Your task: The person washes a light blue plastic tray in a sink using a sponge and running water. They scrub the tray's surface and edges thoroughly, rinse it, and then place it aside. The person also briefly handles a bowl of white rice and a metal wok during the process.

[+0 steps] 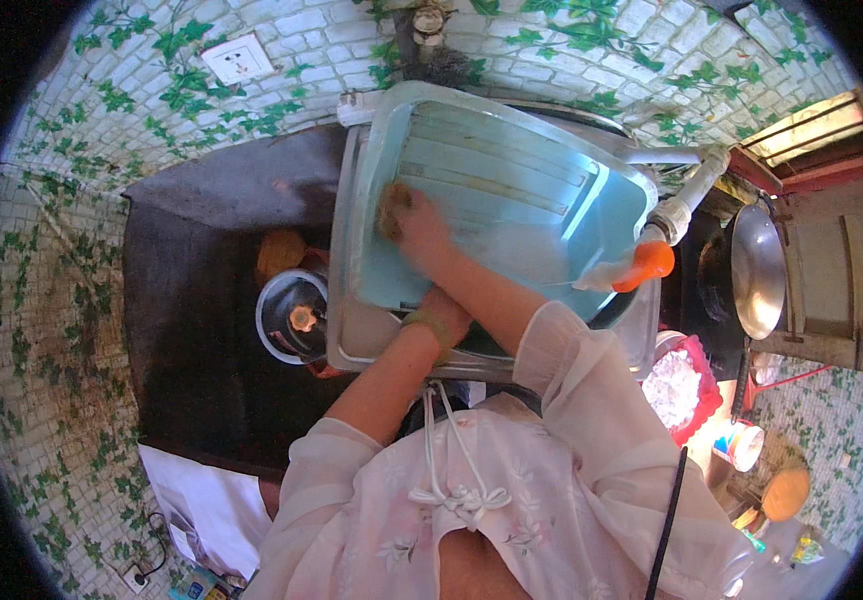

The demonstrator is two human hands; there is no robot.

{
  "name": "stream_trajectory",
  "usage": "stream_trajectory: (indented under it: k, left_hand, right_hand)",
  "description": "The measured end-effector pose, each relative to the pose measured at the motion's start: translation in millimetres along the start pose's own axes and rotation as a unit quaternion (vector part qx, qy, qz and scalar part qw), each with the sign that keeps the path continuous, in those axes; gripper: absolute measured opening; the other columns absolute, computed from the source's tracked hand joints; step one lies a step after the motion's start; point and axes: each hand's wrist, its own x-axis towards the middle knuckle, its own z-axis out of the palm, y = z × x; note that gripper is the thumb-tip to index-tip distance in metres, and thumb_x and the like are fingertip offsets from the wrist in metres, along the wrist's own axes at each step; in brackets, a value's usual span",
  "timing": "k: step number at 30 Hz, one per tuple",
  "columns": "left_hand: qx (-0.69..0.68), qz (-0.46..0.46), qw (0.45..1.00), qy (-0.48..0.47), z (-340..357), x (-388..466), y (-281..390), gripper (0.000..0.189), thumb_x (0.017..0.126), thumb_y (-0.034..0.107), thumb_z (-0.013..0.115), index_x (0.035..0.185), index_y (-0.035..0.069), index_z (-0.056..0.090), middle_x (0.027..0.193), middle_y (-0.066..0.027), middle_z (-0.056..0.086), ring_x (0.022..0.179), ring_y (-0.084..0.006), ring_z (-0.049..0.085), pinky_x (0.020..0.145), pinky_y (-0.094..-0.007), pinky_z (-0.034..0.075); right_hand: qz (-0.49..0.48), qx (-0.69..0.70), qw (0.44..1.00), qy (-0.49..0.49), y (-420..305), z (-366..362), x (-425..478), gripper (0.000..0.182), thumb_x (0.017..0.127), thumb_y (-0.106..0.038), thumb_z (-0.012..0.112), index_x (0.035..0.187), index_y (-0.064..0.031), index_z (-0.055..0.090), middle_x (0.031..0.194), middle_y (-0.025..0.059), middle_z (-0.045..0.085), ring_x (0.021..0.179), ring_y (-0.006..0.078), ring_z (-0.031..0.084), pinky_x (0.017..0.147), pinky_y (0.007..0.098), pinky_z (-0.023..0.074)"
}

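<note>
A pale blue translucent plastic tub (491, 217) lies tilted over a sink (371, 330). Inside the tub, toward its left side, my right hand (425, 229) is closed on a brownish scrubbing pad (395, 211), blurred by motion. My left hand (448, 311) is at the tub's near edge, beneath my right forearm, with a greenish bangle on its wrist; its fingers are hidden, so its hold cannot be told. An orange-handled tap (645, 266) with a whitish spout reaches over the tub's right side.
White pipes (694, 187) run behind the tap. A wok (758, 271) hangs at the right, above a red basin (701, 397) with white contents. Left of the sink, a round glass-lidded pot (292, 316) stands on the dark counter. A wall socket (238, 60) is at the upper left.
</note>
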Motion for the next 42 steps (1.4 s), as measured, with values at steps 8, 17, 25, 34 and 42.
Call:
stream_trajectory:
  k: [8, 17, 25, 34, 42]
  left_hand:
    - [0.220, 0.067, 0.972, -0.052, -20, -9, 15, 0.048, 0.080, 0.009, 0.048, 0.128, 0.009, 0.045, 0.134, -0.0159, 0.041, 0.123, -0.0311, 0.040, 0.104, -0.0419, 0.030]
    - [0.217, 0.092, 0.971, -0.048, -16, -8, 9, 0.046, 0.074, 0.005, 0.053, 0.120, 0.014, 0.053, 0.125, -0.0124, 0.050, 0.119, -0.0276, 0.044, 0.100, -0.0508, 0.032]
    - [0.237, 0.106, 0.964, -0.054, -21, -10, 12, 0.036, 0.074, 0.007, 0.056, 0.109, 0.014, 0.057, 0.118, -0.0118, 0.053, 0.118, -0.0270, 0.045, 0.099, -0.0505, 0.033]
    - [0.217, 0.070, 0.972, -0.063, -22, -9, 14, 0.054, 0.068, 0.001, 0.063, 0.119, 0.016, 0.052, 0.128, -0.0093, 0.048, 0.123, -0.0263, 0.040, 0.103, -0.0500, 0.029]
    - [0.205, 0.067, 0.974, -0.066, -23, -9, 13, 0.054, 0.068, 0.001, 0.064, 0.119, 0.016, 0.052, 0.128, -0.0102, 0.049, 0.124, -0.0256, 0.040, 0.104, -0.0500, 0.029]
  right_hand:
    - [-0.082, -0.077, 0.984, -0.141, 14, -24, -8, 0.033, 0.077, -0.009, 0.053, 0.109, -0.0141, 0.060, 0.116, 0.0171, 0.045, 0.105, 0.0382, 0.047, 0.084, 0.0450, 0.0468]
    - [-0.043, -0.199, 0.971, -0.121, 67, -74, -88, 0.030, 0.080, -0.019, 0.053, 0.109, -0.0155, 0.060, 0.127, 0.0142, 0.043, 0.109, 0.0346, 0.047, 0.079, 0.0433, 0.0507]
    - [-0.023, -0.331, 0.943, -0.017, 112, -142, -103, 0.034, 0.075, -0.011, 0.053, 0.108, -0.0106, 0.059, 0.118, 0.0100, 0.047, 0.105, 0.0301, 0.048, 0.081, 0.0390, 0.0489]
    - [-0.074, -0.514, 0.854, 0.025, 142, -183, -120, 0.035, 0.071, -0.014, 0.056, 0.104, -0.0046, 0.058, 0.105, 0.0115, 0.052, 0.097, 0.0296, 0.049, 0.082, 0.0394, 0.0428]
    - [-0.148, -0.447, 0.879, -0.081, 106, -146, -190, 0.011, 0.071, -0.012, 0.057, 0.077, -0.0050, 0.062, 0.089, 0.0144, 0.057, 0.089, 0.0310, 0.054, 0.075, 0.0464, 0.0426]
